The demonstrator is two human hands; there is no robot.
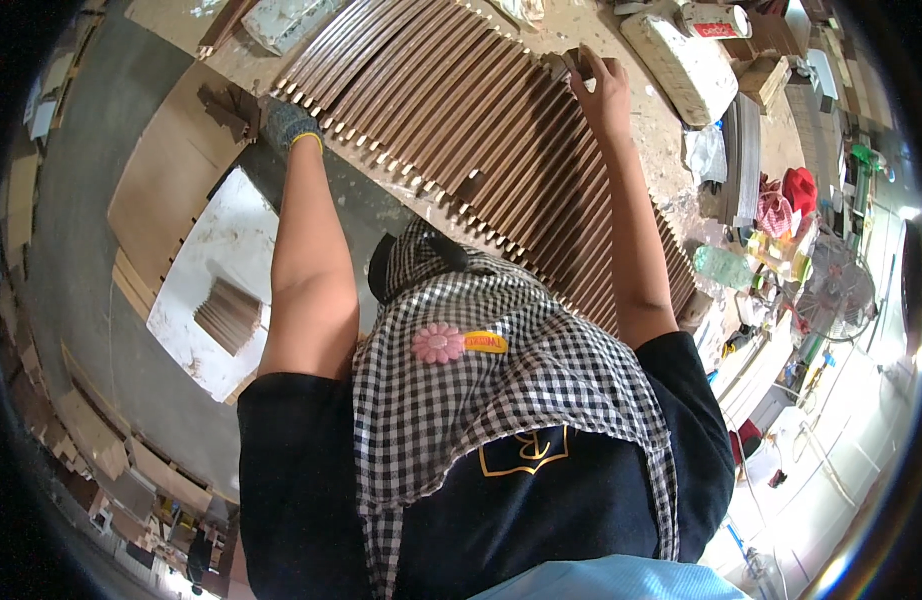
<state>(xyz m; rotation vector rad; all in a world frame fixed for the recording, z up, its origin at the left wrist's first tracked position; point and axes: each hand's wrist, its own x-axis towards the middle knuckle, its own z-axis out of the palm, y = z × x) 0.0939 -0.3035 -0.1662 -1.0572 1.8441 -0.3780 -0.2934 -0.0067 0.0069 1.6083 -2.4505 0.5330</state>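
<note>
A long row of slim brown wooden strips (421, 85) lies side by side on the workbench, their pale ends facing me. My left hand (292, 124), in a dark knitted glove with a yellow cuff, is at the near left ends of the strips; its fingers are too unclear to read. On the far side of the row my bare right hand (603, 90) is closed, pinching a small dark brown piece (579, 62) at the strips' far ends. A small dark brown block (471, 186) rests on the strips near their front ends.
To the left, a white board (201, 250) carries a bundle of brown strips (229, 315). Behind the row stand a stained white container (681, 68) and a white can (714, 20). A plastic bottle (723, 266), red cloth (799, 190) and a fan (833, 287) are at the right.
</note>
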